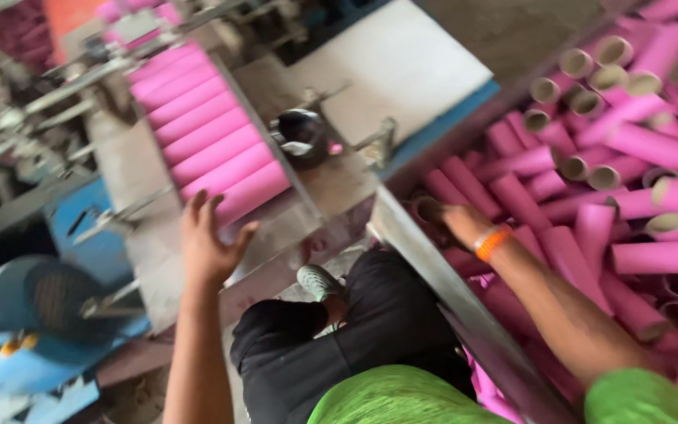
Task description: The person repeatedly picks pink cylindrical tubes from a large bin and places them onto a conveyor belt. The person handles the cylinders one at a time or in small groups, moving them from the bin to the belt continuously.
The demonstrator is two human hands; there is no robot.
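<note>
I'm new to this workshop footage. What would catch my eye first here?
The heap of pink tubes filling the bin at right, where the right hand reaches in. At upper left, a neat row of pink tubes lies on a sloped machine tray, with the open left hand at its lower end.

A slanted grey metal feed tray (pixel 131 169) carries a row of pink cardboard tubes (pixel 205 129); a metal-edged bin (pixel 433 271) holds heaped pink tubes (pixel 637 149).
</note>
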